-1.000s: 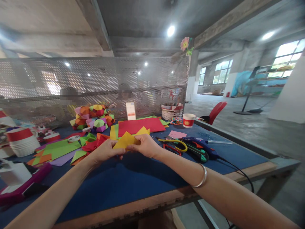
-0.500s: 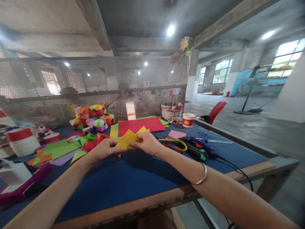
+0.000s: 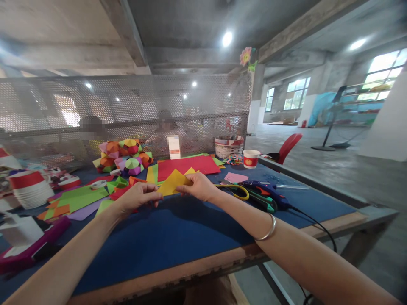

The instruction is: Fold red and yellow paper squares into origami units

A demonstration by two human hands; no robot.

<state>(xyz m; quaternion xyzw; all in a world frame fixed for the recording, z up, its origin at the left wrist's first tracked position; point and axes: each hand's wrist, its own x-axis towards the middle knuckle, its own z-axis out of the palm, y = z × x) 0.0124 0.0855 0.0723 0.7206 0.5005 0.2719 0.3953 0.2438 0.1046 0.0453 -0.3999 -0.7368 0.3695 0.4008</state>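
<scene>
A folded piece of yellow paper (image 3: 172, 182), with pointed corners standing up, is held above the blue table mat. My right hand (image 3: 201, 187) pinches its right side between thumb and fingers; some of those fingers are hidden behind the paper. At the lower left corner, the thumb and fingers of my left hand (image 3: 140, 197) close on the paper's edge. Just behind the paper lies a stack of red sheets (image 3: 190, 164). Red folded paper pieces (image 3: 125, 191) lie beside my left hand. Yellow-handled scissors (image 3: 243, 192) are near my right wrist.
Paper balls (image 3: 132, 165), green sheets (image 3: 81, 200) and stacked paper cups (image 3: 30, 190) are on the left. A cutter (image 3: 259, 201), a blue glue gun (image 3: 270, 190) with a cord, a red-white cup (image 3: 251, 159) and a basket (image 3: 229, 148) stand right. A perforated metal screen (image 3: 190, 101) rises behind.
The yellow paper has shifted slightly right and up and turned a little. My left hand's fingers have slid back toward the paper's left corner; my right hand still grips its side.
</scene>
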